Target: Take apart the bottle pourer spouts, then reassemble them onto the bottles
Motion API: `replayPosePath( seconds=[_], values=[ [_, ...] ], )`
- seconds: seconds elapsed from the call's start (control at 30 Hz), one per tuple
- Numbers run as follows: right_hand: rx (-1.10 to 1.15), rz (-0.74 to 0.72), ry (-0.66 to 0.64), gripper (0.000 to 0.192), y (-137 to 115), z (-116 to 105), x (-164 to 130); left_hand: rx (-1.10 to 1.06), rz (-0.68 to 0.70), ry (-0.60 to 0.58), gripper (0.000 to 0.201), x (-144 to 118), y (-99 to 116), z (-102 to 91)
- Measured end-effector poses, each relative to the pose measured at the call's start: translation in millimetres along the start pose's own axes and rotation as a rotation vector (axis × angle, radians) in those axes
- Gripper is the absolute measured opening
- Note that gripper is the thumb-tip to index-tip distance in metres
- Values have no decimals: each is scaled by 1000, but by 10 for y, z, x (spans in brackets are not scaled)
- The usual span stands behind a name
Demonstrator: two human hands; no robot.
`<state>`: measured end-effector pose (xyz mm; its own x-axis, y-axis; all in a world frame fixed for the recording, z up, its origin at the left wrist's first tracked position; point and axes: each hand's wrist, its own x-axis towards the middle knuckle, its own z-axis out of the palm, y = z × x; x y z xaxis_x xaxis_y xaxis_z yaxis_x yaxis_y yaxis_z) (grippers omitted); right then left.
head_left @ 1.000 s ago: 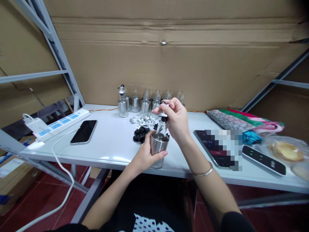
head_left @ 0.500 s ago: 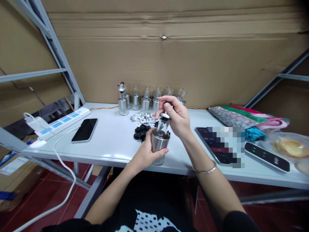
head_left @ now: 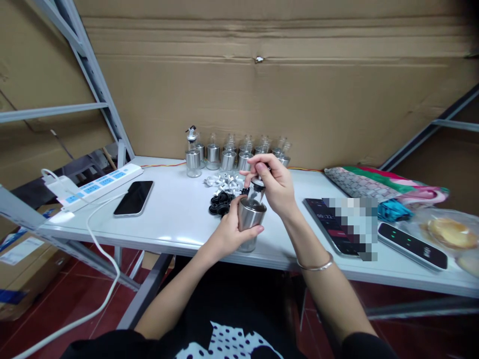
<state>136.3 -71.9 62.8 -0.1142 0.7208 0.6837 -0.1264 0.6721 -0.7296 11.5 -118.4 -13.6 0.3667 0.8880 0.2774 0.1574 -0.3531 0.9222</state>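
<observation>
My left hand (head_left: 228, 232) grips a glass bottle with a steel sleeve (head_left: 250, 218), held tilted just above the white table's (head_left: 175, 219) front edge. My right hand (head_left: 275, 187) is closed over the bottle's neck, fingers pinching a small cap or spout piece (head_left: 258, 180) on top. Just behind the bottle lie a pile of black rubber stoppers (head_left: 220, 203) and a pile of small white parts (head_left: 224, 183).
A row of several similar bottles (head_left: 228, 157) stands at the back against the cardboard wall. A phone (head_left: 133, 198) and power strip (head_left: 99, 182) lie left; a tablet (head_left: 329, 222), dark device (head_left: 411, 239), cloth (head_left: 374, 184) and bagged bread (head_left: 451, 232) lie right.
My right hand has come down from above the bottle onto its neck, pressing the small piece there. The bottle stays in my left hand, shifted slightly right.
</observation>
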Motion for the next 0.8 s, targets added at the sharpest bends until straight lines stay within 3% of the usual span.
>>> replayPosePath(
  seconds=[0.27, 0.4, 0.5, 0.6, 0.7, 0.8],
  values=[
    [2, 29, -86, 23, -106, 42, -87, -58, 74, 2, 75, -57, -76, 31],
    [-32, -5, 42, 31, -118, -33, 45, -73, 181, 108, 75, 68, 43, -46],
    [-57, -73, 219, 29, 57, -187, 211, -13, 313, 217, 71, 381, 223, -278],
    [-84, -34, 307, 31, 361, -382, 318, 143, 408, 327, 73, 847, 302, -613],
    [-170, 51, 358, 36, 646, -569, 332, 298, 435, 341, 75, 1313, 175, -921],
    [-224, 80, 423, 38, 813, -714, 301, 361, 400, 361, 70, 1633, -93, -1102]
  ],
)
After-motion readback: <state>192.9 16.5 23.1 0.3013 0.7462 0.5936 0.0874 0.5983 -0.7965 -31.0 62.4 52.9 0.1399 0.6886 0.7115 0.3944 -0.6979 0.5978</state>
